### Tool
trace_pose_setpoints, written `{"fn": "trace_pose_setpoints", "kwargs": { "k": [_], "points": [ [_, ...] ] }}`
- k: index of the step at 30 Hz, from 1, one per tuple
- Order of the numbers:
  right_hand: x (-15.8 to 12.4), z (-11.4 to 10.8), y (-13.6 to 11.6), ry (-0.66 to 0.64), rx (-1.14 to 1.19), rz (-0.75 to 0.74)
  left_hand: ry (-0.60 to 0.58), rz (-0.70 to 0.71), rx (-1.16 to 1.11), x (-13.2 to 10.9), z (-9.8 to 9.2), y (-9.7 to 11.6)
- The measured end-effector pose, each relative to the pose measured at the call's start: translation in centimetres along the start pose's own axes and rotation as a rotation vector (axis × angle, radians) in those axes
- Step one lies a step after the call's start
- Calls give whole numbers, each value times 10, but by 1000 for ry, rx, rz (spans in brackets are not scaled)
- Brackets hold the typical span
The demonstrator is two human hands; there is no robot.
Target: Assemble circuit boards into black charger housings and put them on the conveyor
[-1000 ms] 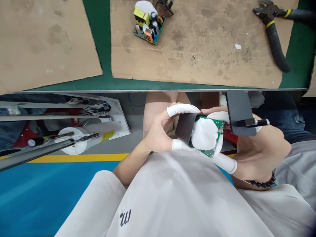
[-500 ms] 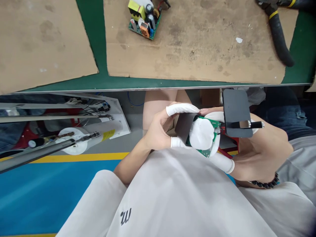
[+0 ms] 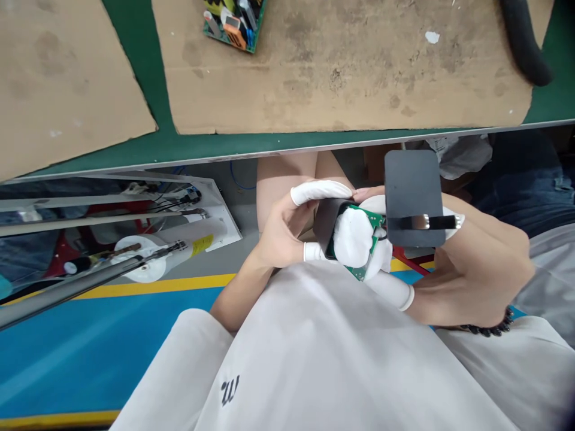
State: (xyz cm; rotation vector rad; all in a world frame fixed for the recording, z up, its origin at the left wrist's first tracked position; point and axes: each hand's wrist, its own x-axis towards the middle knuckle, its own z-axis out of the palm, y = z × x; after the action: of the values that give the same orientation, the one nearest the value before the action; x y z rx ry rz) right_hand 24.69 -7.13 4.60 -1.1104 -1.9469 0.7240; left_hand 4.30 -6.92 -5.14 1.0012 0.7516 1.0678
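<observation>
My left hand, with white finger cots on thumb and finger, is closed around a black rectangular case. A green circuit board bearing a thick round white pad sits partly in the case's open end. My right hand, also in white finger cots, grips the board from the right. Its fingers are partly hidden behind a flat black cover plate, from which a bar with a shiny metal part juts. A dark wire shows between plate and board.
On the green workbench lie cardboard sheets. Another circuit board with components rests there, and a black tool handle lies far right. The bench edge runs just beyond my hands. A white metal frame stands at left.
The view has shifted, so the bench items sit higher and partly out of frame. My hands, case and board appear slightly further left. The black plate has turned a little.
</observation>
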Motion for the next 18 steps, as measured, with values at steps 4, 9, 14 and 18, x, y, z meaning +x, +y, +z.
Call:
{"fn": "trace_pose_setpoints", "kwargs": {
  "k": [4,9,14,18],
  "points": [
    [0,1,-2,5,-19,5,-1,36,-7,-1,1,0],
    [-1,-1,0,-13,-62,-19,11,21,23,-1,0,-2],
    [-3,-2,3,-16,-74,-3,20,7,31,-1,0,-4],
    [-3,-2,3,1,-85,-22,36,31,50,-1,-1,-4]
  ]
}}
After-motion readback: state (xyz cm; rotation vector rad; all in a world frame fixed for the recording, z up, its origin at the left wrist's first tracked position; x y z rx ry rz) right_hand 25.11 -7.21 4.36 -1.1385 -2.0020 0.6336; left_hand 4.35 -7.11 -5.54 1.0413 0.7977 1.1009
